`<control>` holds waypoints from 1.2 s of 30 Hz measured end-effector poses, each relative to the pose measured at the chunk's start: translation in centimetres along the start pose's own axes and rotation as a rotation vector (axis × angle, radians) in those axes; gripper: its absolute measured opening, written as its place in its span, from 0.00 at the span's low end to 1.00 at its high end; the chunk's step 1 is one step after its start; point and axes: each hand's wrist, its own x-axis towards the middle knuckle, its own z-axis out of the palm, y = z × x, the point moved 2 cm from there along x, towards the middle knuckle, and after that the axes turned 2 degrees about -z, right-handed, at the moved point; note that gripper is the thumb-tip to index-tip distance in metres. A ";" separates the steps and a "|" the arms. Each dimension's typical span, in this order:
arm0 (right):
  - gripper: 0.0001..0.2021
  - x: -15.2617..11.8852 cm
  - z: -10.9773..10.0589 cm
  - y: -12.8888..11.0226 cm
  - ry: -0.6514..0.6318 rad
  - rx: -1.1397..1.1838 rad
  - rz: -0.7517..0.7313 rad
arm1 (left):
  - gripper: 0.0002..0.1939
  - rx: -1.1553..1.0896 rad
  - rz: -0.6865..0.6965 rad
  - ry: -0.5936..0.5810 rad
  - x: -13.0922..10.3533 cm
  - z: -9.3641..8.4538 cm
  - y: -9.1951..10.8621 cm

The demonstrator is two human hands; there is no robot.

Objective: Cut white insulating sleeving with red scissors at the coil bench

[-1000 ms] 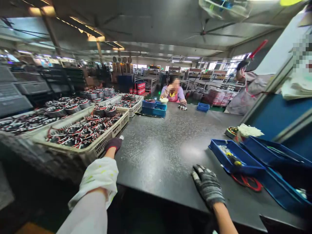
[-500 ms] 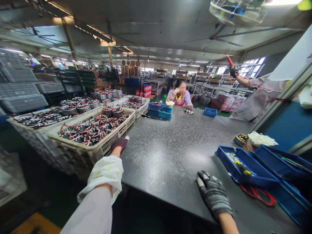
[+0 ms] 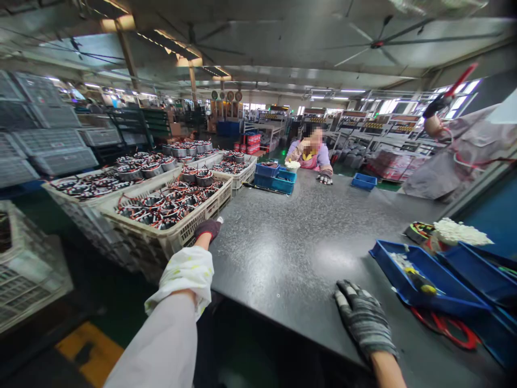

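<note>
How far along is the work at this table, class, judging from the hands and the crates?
Done: nothing finished lies on the table. In hand: the left hand rests at the edge of the nearest crate, full of wound motor parts; the right hand lies flat and empty beside the blue tray. Left: every part appears to sit in its crate, none taken out yet.

No text, label, brand, number or sign can be read anywhere in this view. The round discs [image 3: 226, 96] mounted high on the far wall show no legible marks. The red packs [image 3: 253, 143] stacked at the back of the hall carry print too small and blurred to make out. The grey crates [image 3: 48, 141] stacked on the left and the blue trays [image 3: 428, 274] on the counter [image 3: 299, 242] bear no lettering that shows.
</note>
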 end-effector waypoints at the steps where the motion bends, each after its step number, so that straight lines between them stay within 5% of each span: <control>1: 0.32 0.0 -0.1 0.0 -0.004 0.001 0.001 | 0.43 0.000 -0.002 0.000 -0.1 0.0 0.0; 30: 0.39 -0.2 -0.2 0.7 0.014 0.064 0.007 | 0.42 0.026 -0.031 -0.005 -0.2 0.3 0.4; 36: 0.44 -1.5 -3.4 -1.3 0.384 -0.008 0.160 | 0.43 0.019 -0.025 -0.007 0.2 0.5 0.1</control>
